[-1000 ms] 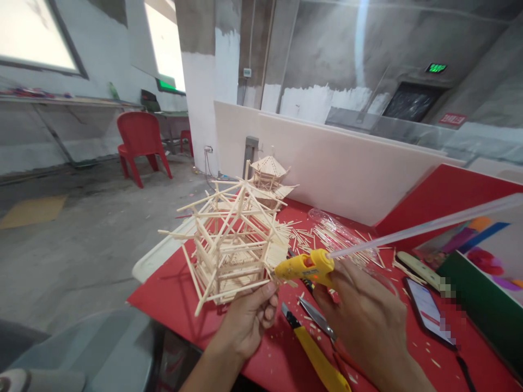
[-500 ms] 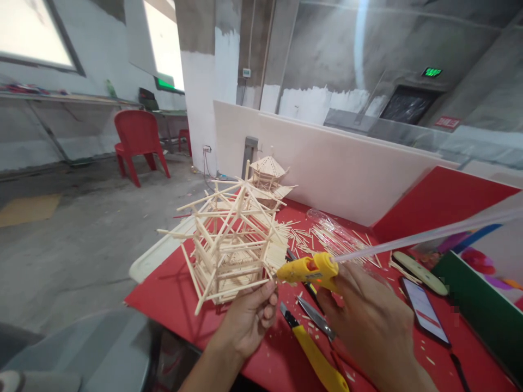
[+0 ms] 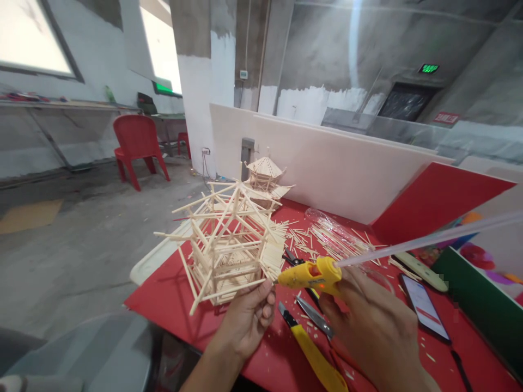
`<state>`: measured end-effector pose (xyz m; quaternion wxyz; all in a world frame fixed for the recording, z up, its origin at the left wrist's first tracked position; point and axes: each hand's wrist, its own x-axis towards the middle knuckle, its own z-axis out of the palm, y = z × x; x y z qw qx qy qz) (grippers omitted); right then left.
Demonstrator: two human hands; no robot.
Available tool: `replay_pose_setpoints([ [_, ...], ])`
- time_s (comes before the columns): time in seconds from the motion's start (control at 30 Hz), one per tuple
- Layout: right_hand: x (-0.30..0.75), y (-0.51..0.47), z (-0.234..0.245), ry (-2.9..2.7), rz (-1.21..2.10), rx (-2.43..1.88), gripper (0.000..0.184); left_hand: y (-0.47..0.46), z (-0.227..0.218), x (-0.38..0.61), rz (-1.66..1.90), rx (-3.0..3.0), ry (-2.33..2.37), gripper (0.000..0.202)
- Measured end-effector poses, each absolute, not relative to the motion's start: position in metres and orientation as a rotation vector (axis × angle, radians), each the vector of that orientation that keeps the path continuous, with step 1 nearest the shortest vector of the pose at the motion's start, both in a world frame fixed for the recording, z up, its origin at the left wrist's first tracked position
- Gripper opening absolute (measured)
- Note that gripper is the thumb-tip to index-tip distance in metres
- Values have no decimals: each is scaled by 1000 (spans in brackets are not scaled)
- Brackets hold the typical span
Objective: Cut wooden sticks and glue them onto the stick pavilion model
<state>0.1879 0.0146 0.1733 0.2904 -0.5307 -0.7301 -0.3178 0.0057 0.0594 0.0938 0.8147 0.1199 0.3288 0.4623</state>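
A pavilion model (image 3: 216,256) of thin wooden sticks, its roof an open frame, stands on the red tabletop (image 3: 163,296). At its lower right corner my left hand (image 3: 249,316) is closed, thumb and forefinger pinching the end of a wooden stick (image 3: 241,289) along the model's lower edge. My right hand (image 3: 368,321) grips a yellow hot glue gun (image 3: 308,274), its nozzle pointing left, just right of my left fingertips. A long clear glue stick (image 3: 408,243) juts from its back. Whether glue is at the nozzle is too small to tell.
A second stick pavilion (image 3: 263,177) stands behind. Loose sticks (image 3: 300,239) and a plastic bag of sticks (image 3: 337,234) lie at the back. Near my hands are a yellow utility knife (image 3: 312,351) and scissors (image 3: 314,317). A phone (image 3: 425,307) lies to the right.
The glue gun's nozzle has drawn slightly right, away from my left fingertips. My left hand keeps its pinch at the model's corner. The whole view has shifted a little.
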Motion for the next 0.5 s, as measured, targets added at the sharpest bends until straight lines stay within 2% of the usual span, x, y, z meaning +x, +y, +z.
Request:
replay_pose_setpoints([
  [0.5,197,12,164,-1926,-838,-1459,21,61,93,6,988,283,722,34],
])
